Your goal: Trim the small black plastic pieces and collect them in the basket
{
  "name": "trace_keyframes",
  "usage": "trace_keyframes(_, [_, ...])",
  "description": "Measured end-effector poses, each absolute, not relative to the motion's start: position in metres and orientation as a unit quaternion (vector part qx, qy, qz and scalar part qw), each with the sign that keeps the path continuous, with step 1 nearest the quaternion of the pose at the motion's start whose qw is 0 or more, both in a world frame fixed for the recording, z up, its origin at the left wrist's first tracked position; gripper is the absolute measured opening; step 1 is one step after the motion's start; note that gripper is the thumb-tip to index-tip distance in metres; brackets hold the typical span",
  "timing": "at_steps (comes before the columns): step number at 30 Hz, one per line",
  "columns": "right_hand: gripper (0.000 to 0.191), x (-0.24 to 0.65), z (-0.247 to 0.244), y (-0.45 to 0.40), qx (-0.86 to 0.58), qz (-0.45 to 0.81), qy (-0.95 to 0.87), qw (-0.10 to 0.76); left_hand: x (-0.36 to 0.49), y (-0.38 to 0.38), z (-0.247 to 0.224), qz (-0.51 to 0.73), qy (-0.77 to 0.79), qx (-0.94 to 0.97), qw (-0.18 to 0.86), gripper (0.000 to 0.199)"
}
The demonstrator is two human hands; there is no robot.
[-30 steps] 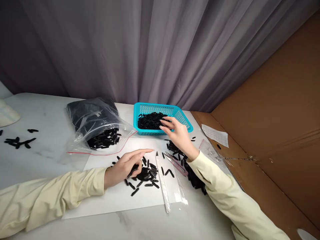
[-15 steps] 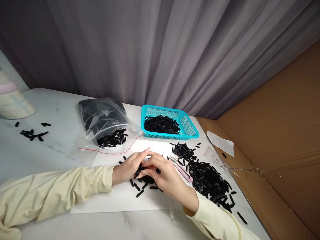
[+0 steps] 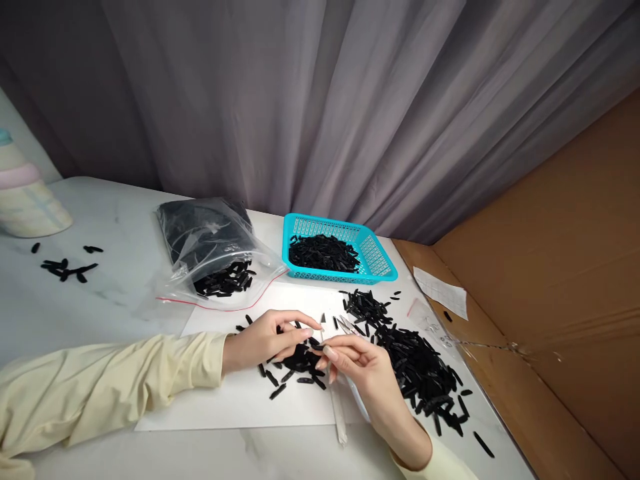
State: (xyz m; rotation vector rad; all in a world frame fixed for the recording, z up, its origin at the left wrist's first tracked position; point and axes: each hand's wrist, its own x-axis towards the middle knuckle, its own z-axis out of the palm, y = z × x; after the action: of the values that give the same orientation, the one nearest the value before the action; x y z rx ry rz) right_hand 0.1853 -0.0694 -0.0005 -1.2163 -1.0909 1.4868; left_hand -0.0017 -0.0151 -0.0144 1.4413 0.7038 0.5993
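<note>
My right hand [image 3: 363,370] pinches a small black oblong piece [image 3: 317,345] between thumb and fingertips. My left hand [image 3: 277,340] is just left of it, fingers stretched forward and apart, thumb close to the piece; whether it touches the piece I cannot tell. Beneath both hands a loose heap of similar black pieces [image 3: 301,360] lies on a white sheet [image 3: 200,403]. A white-handled craft knife [image 3: 339,417] runs under the right hand's fingertips, its dark blade pointing away from me. Small scissors [image 3: 346,325] lie behind the right hand, their handles mostly hidden.
A turquoise basket [image 3: 380,257] at the back holds black pieces. Left of it lies an open clear zip bag [image 3: 210,233] of black pieces. A large pile [image 3: 420,373] spreads at right, beside a cardboard wall [image 3: 565,287]. A pastel bottle [image 3: 30,200] stands far left.
My hands were close together over the heap; they have drawn apart, the right hand moving right and toward me. The black piece at its fingertips and the craft knife now show.
</note>
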Motion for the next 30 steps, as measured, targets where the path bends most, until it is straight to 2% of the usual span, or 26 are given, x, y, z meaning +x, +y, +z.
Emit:
trace_keyframes(6, [0.02,0.191,-0.004,-0.076,-0.458,0.665,-0.379,0.453,-0.001,-0.02,-0.009,0.223,0.319,0.676,0.625,0.043])
trace_keyframes(17, [0.021,0.184,-0.004,-0.077,-0.421,0.74,-0.268,0.451,0.0,-0.021,-0.016,0.241,0.325,0.75,0.523,0.04])
trace_keyframes(24, [0.037,0.183,-0.003,-0.08,-0.405,0.762,-0.297,0.408,-0.003,-0.024,-0.022,0.224,0.303,0.78,0.5,0.054])
trace_keyframes(30, [0.037,0.184,-0.002,-0.079,-0.397,0.76,-0.318,0.404,-0.003,-0.023,-0.023,0.235,0.287,0.781,0.502,0.053])
